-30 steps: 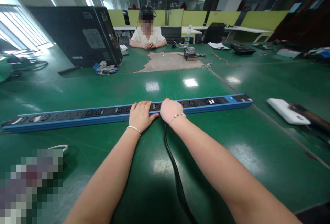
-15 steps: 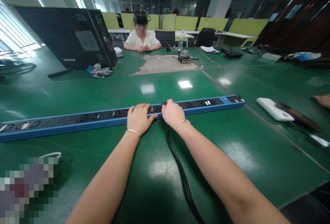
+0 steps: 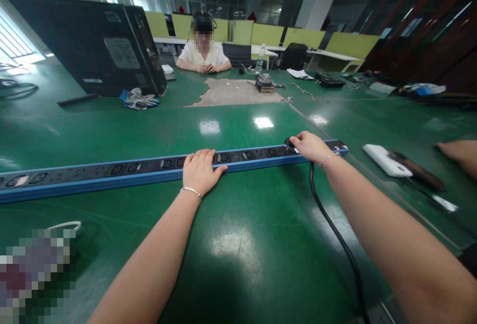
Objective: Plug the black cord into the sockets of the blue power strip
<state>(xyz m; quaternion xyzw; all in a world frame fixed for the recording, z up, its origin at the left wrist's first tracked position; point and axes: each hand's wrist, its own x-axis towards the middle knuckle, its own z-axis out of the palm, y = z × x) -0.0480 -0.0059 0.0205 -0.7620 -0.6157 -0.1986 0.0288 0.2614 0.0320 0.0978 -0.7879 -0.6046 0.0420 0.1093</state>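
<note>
Since the earlier frame, my right hand (image 3: 311,146) has shifted well to the right along the blue power strip (image 3: 93,181), taking the black plug (image 3: 288,142) and its cable (image 3: 331,219) with it, while my left hand (image 3: 201,167) stays where it is. In the head view, the strip lies lengthwise across the green counter (image 3: 238,209) in front of me, its sockets facing up. My hands are apart from each other: the left one rests loosely across the middle of the strip, its palm down, its thumb out along the near edge; the right one has its fingers closed around the plug, over the strip towards its right end. Whether the plug touches a socket, I cannot tell. The cable hangs from under my right hand and curves down towards me. Beyond the strip's right end lie a white device (image 3: 385,160) and, just beside it, a dark brown object (image 3: 417,171); another person's hand (image 3: 452,152) reaches in at the right edge. Farther back, a glove (image 3: 137,99) lies near a black computer case (image 3: 82,45), and a person in a white top (image 3: 203,58) sits across from me
</note>
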